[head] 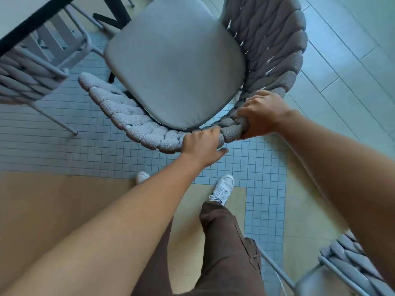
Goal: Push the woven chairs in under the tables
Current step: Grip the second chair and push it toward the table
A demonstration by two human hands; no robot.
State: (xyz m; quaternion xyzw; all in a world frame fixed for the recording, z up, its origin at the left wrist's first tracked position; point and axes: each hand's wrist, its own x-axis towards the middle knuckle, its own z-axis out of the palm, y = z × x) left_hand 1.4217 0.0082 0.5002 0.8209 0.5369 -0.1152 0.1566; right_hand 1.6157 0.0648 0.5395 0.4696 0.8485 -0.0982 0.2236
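Note:
A grey woven chair [128, 118] with a smooth grey seat cushion [175, 67] stands right below me, its curved braided backrest toward me. My left hand [202, 146] grips the top of the backrest near its middle. My right hand [259, 114] wraps around the braided rim a little further right. The table [25, 20], with a dark edge and a black base [113, 16], is at the top left; the chair's front reaches toward the base.
A second woven chair [27, 75] sits at the left, partly under the table. A third woven chair [350, 265] is at the bottom right, close to my right arm. My legs and white shoes [222, 189] stand on small-tiled floor behind the chair.

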